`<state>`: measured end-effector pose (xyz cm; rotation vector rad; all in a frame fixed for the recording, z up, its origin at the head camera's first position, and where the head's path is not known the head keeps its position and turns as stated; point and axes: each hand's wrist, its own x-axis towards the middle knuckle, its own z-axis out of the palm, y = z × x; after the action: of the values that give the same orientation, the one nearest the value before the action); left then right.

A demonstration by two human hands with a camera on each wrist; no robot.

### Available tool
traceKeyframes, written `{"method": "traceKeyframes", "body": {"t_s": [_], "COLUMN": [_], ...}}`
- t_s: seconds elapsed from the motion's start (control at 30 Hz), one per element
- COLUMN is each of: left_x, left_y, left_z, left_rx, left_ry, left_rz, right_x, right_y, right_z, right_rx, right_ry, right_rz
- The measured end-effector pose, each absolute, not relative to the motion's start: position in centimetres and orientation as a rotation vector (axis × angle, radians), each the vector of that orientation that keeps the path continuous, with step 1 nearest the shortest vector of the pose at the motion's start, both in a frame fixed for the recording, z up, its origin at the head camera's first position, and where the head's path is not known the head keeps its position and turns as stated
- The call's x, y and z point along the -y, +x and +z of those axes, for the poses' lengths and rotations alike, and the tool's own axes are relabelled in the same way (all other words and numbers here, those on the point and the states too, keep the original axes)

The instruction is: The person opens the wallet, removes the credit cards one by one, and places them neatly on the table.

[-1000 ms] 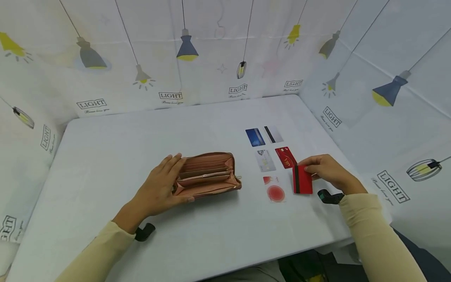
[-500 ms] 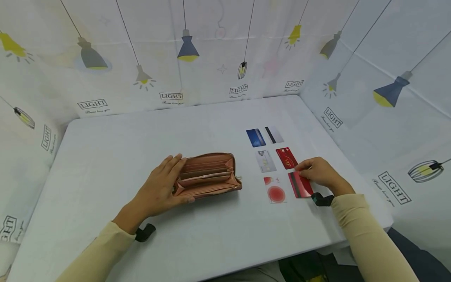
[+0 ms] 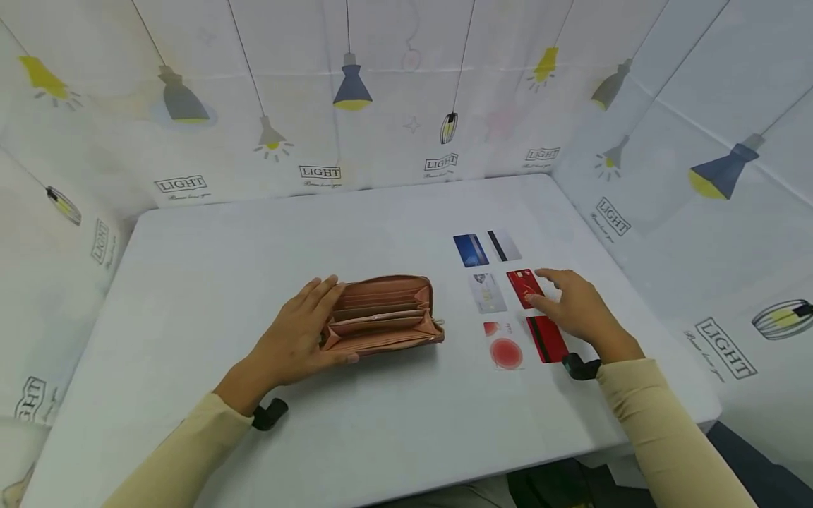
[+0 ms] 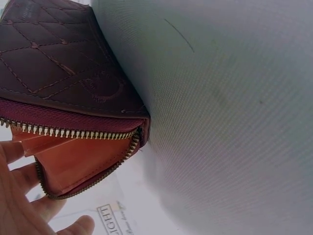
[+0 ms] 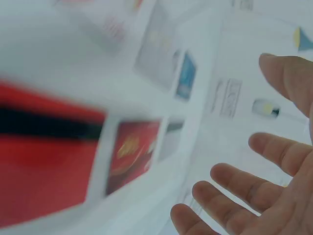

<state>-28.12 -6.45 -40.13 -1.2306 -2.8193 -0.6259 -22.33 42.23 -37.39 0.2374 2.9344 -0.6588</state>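
My left hand [image 3: 295,335] holds the left end of an unzipped long wallet [image 3: 381,326], fingers along its top edge and thumb along the near side. The pink-brown lining and inner slots face up. In the left wrist view the wallet [image 4: 54,58] shows dark quilted leather and a brass zipper. My right hand [image 3: 581,307], fingers spread and holding nothing, hovers over the right side of the cards. Below it lies a red card with a black stripe [image 3: 551,346]. Just behind that is a red card with gold print [image 5: 134,154], partly overlapped by my thumb in the head view.
Left of the red cards lie a pale card with a red circle [image 3: 506,354] and a grey card [image 3: 488,293]. Behind are a blue card [image 3: 471,250] and a black-striped white card [image 3: 506,247]. Lamp-print cloth [image 3: 381,148] walls the white table's back and sides.
My right hand has laid the black-striped red card flat on the table, let go of it and lifted off. The left hand stays at the wallet; the head view has shifted slightly.
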Motion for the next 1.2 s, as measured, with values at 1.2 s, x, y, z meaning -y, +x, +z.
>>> {"method": "traceKeyframes", "body": {"t_s": [1.2], "left_x": [7.1], "left_y": [-29.1], "left_z": [-39.5], "left_rx": [2.496], "left_ry": [-1.241], "left_rz": [-0.624], "right_x": [-25.7], "right_y": [-25.5], "right_z": [-35.4], "right_rx": [-2.804], "right_ry": [-0.617], "right_rz": [-0.821]}}
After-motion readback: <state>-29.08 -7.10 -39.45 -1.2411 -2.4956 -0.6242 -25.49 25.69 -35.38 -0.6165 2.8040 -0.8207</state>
